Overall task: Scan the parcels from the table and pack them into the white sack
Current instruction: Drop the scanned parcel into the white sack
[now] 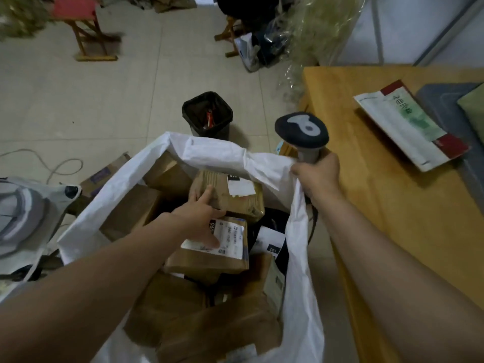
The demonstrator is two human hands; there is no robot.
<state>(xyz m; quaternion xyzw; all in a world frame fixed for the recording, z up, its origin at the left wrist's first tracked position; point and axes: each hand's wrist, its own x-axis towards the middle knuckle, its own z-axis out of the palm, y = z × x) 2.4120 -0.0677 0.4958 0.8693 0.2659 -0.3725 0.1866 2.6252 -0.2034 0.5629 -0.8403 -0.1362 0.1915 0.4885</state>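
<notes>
The right hand is clenched round the handle of one barcode scanner and pinches the rim of the white sack against it, holding the mouth wide beside the table. The left hand reaches down into the sack and lies spread there: thumb flat on the white label of a brown labelled box, fingers stretched onto a tape-wrapped parcel just behind it.

The sack is nearly full. At least six brown cartons show inside, stacked at angles and touching, with a dark-wrapped packet bearing a white label wedged against the right wall.

One flat white, green and red parcel lies on the table, resting on a grey mat.

One black bin stands on the floor beyond the sack, something red inside it. One grey-and-white poly bag lies left of the sack.
</notes>
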